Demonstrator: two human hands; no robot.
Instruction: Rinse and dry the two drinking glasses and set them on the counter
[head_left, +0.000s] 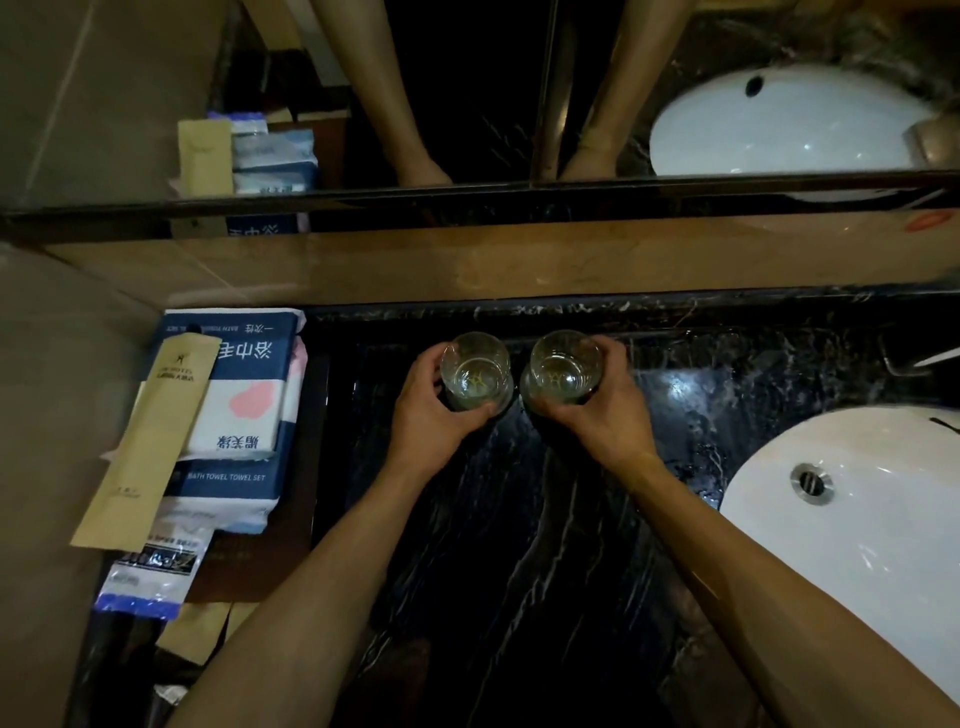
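While our left hand grips the left glass and our right hand grips the right glass, both upright on the counter, the sink lies to our right.

The white sink basin is cut off at the right edge; fingers hide each glass's far side.

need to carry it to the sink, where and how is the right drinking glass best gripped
Grip the right drinking glass round its side wall, coming from the right, as the right hand does now. It stands upright, mouth up, and the left drinking glass crowds its left side.
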